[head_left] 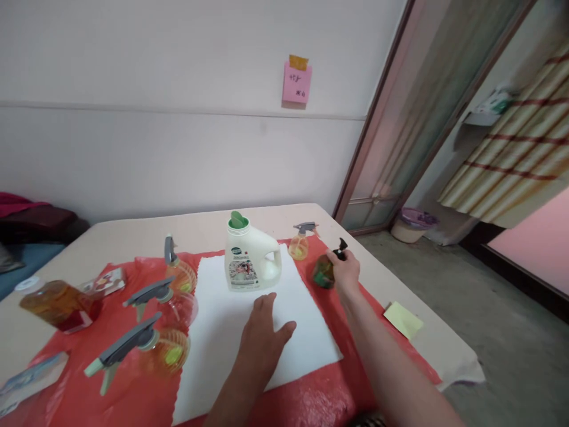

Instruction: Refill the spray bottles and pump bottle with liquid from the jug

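With your right hand (348,270) closed around the neck of the dark pump bottle (322,274), right of the white jug (251,265), and your left hand (263,332) open and empty before that jug, grip firmly and avoid pressing the pump (341,246).

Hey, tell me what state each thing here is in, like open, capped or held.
Pump bottle: held, pump head fitted
Right hand: closed on it
Left hand: open, holding nothing
White jug: upright, uncapped
Amber bottle: capped
Four spray bottles: trigger heads fitted
Pink note: taped to wall
Bin: bag-lined
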Demonstrator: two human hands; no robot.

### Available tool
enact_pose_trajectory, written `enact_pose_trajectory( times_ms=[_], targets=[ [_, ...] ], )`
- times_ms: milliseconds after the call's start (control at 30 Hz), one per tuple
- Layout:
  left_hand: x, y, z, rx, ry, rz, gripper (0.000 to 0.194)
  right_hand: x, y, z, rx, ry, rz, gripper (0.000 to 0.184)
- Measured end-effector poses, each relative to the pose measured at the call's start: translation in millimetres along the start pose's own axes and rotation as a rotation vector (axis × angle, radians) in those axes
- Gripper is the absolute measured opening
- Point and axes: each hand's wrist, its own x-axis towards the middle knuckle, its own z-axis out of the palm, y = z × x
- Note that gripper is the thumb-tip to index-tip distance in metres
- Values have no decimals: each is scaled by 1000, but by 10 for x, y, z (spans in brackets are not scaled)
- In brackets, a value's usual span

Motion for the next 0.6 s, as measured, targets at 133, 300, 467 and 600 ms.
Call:
enact_pose_trajectory(
  times_ms=[133, 300, 467, 600],
  targets=[
    [-34, 40, 10, 15, -21, 6, 62, 507, 117, 200, -102, 50, 19, 28],
    [-13, 44, 17, 50, -31, -23, 54, 862, 266, 386, -199, 12, -29, 29],
    [-22, 97, -34, 94, -73, 1, 44, 666, 419, 241, -236, 6, -122, 50],
    [-104, 190, -51, 123, -39, 105, 30, -7, 588, 74, -233, -105, -239, 65]
  ],
)
